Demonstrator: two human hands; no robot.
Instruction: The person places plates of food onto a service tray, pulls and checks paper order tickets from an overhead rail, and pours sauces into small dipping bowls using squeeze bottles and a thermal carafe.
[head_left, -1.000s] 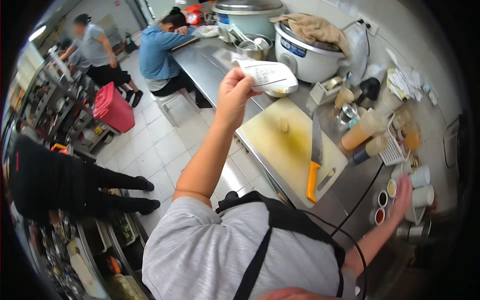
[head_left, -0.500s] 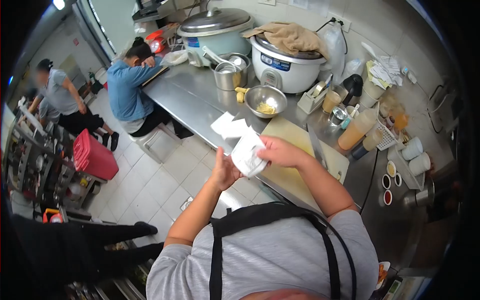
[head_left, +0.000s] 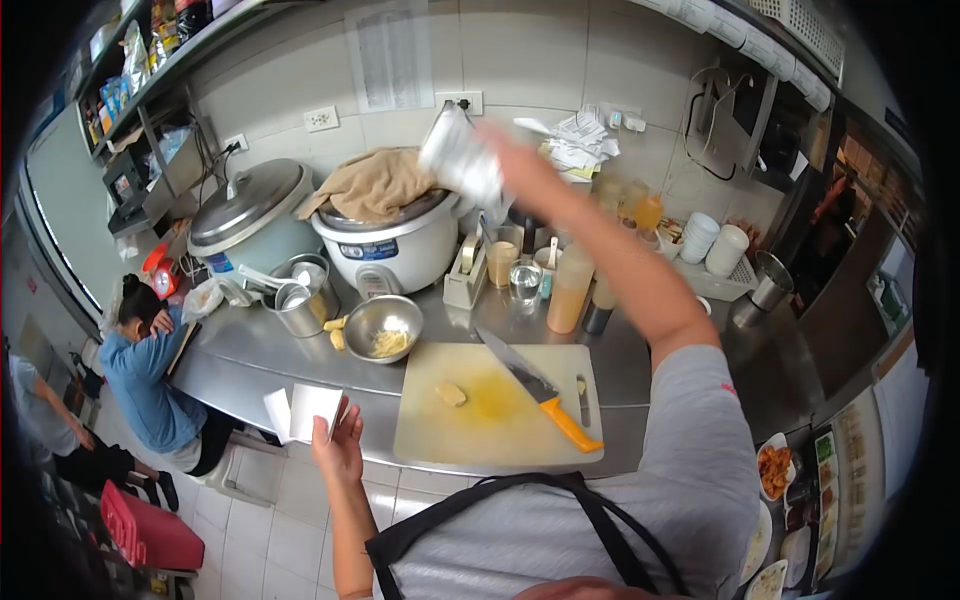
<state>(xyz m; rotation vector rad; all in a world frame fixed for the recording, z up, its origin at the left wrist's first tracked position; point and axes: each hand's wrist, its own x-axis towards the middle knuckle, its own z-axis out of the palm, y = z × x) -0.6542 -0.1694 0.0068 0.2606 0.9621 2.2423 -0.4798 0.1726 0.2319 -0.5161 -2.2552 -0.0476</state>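
Observation:
My left hand (head_left: 340,446), low over the counter's front edge, is closed on white paper slips (head_left: 314,410). My right hand (head_left: 520,168) is raised in front of the rice cooker's right side and smeared by motion. It grips a blurred white paper bundle (head_left: 461,155). Below my arms lies a cutting board (head_left: 430,430) with a yellow stain and a small pale yellow piece (head_left: 451,395). A knife with an orange handle (head_left: 570,425) rests across the board's right part. A steel bowl (head_left: 403,315) of pale yellow shreds stands at the board's upper left.
Along the wall stand a rice cooker (head_left: 385,255) topped with a brown cloth (head_left: 370,186) and a second large cooker (head_left: 255,232). Sauce bottles (head_left: 570,290) and a tape dispenser (head_left: 464,280) sit behind the board. A person in blue (head_left: 150,375) leans on the counter's left end.
My right hand has swung up toward the wall with the white bundle, away from my left hand. My left hand keeps some slips. The view has turned right and up, showing the knife and board fully.

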